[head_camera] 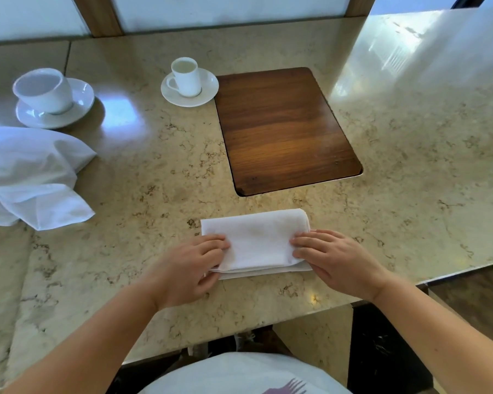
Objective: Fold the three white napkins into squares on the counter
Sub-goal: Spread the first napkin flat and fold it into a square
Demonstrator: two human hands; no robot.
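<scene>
Here, low in the frame's centre, the left hand [195, 265] and right hand [335, 258] each pinched one short end of the folded napkin [258, 241], its long axis running left-right between them; loose napkins [32, 177] lay at mid-left, nearer the left hand.

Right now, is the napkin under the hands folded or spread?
Folded: the napkin shows stacked layers at its near edge, held by the left hand and right hand.

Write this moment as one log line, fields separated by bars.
step: folding | object: white cloth napkin, folded rectangle | left hand: on left edge | right hand: on right edge | waiting: crumpled white napkin pile
</scene>
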